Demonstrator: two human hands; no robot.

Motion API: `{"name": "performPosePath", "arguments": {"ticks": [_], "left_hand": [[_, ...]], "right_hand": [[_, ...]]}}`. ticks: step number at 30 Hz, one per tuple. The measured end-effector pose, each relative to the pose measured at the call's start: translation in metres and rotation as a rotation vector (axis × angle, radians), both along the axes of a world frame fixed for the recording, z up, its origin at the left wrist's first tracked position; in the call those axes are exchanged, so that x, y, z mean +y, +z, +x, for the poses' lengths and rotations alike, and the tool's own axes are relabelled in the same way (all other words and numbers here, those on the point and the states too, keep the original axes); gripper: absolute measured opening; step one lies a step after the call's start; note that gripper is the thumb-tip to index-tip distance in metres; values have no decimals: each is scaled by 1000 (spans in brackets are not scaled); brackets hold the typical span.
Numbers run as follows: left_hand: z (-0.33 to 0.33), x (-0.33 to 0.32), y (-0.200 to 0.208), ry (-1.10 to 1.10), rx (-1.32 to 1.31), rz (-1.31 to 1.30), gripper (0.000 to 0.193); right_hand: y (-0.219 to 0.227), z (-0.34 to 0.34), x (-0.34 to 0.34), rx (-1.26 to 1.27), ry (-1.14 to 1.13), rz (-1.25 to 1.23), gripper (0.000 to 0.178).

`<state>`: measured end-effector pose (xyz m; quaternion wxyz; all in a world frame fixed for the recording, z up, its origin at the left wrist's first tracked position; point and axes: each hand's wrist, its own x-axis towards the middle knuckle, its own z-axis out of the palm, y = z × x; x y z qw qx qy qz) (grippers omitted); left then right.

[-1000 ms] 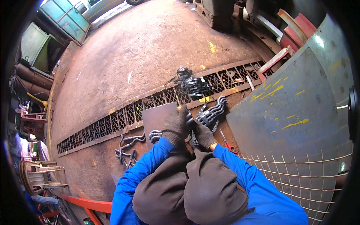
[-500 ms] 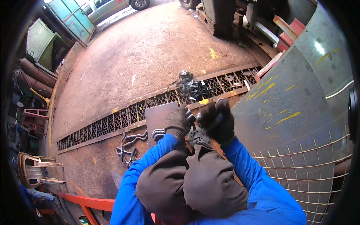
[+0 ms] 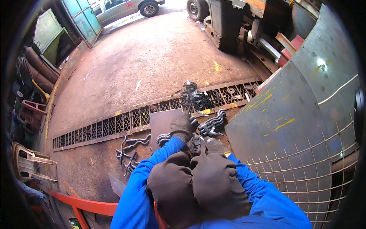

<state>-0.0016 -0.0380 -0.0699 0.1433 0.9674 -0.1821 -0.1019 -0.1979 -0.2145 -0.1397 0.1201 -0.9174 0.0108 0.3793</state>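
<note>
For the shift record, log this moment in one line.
left gloved hand: around bent metal bars | right gloved hand: near right knee | floor grate: ahead

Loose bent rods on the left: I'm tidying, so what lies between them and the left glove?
In the head view, a flat plate and more bent rods lie there.

From my remote seat I look down on a stained, reddish-brown floor point(image 3: 103, 80), crossed from left to far right by a rusty drain grating point(image 3: 139, 116). A tangle of black plastic strips point(image 3: 201, 100) lies on the grating. On its near side I have loose bent metal tubes point(image 3: 132, 145) at left and a bundle of bent tubes point(image 3: 210, 124) at right. Beyond the grating lies a pale scrap point(image 3: 138, 84); yellow paint marks point(image 3: 216, 66) show farther right.
</note>
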Motion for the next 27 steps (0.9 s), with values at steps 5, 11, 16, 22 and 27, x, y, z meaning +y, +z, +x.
{"name": "performPosePath", "arguments": {"ticks": [5,11,16,22,27], "left_hand": [[-3,0,9,13,2,27,60],[-2,-8,-18,26,-60,-40,57],[-5,-7,-1,16,-45,52,60],[-15,-7,22,-20,-38,68,60],[-15,0,2,-89,-186,-65,39]], "right_hand": [[5,-21,-15,42,-62,-4,40],[13,-48,-19,46,-139,0,39],[10,-70,-7,33,-168,29,39],[53,-60,-9,-53,-215,-18,39],[175,-6,22,-245,-144,39,39]]}}
